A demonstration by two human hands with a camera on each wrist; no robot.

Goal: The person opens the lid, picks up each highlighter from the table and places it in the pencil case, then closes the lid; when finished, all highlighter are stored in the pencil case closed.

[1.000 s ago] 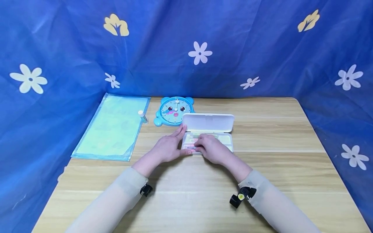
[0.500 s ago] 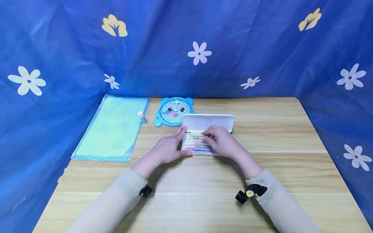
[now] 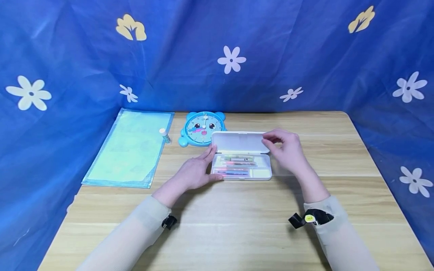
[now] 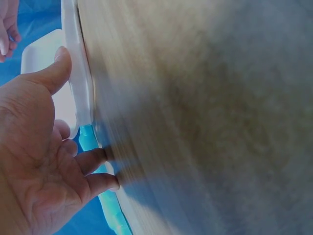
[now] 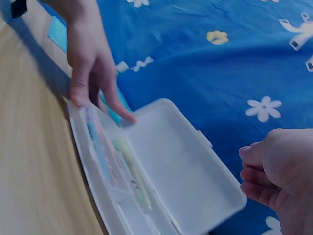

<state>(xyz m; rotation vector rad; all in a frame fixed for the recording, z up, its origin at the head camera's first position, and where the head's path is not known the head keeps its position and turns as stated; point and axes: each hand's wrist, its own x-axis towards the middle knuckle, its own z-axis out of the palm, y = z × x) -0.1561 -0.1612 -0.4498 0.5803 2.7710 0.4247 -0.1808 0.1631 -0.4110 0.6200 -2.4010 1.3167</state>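
An opened white pencil case [image 3: 261, 174] stands at the table's middle, its lid [image 3: 237, 143] raised behind the tray. Several pens [image 3: 237, 162] with green, pink and blue parts lie in its two long compartments. My left hand [image 3: 194, 173] spans the case's left end, thumb on the front edge and an outstretched finger against the lid, as the right wrist view shows. Two other fingers touch the tabletop in the left wrist view. My right hand [image 3: 287, 150] holds nothing, fingers loosely bent beside the lid's right corner; whether the fingertips touch it I cannot tell.
A light blue toy clock [image 3: 203, 129] stands just behind the case's left side. Further left lies a blue-edged, pale mesh folder [image 3: 132, 150], with a small white-capped glue stick [image 3: 165, 135] at its right edge. A blue flowered cloth [image 3: 190, 75] hangs behind the wooden table [image 3: 325, 146].
My right hand has risen out of the case and moved right and back to the lid's right corner, uncovering the pens. My left hand has stayed in place.
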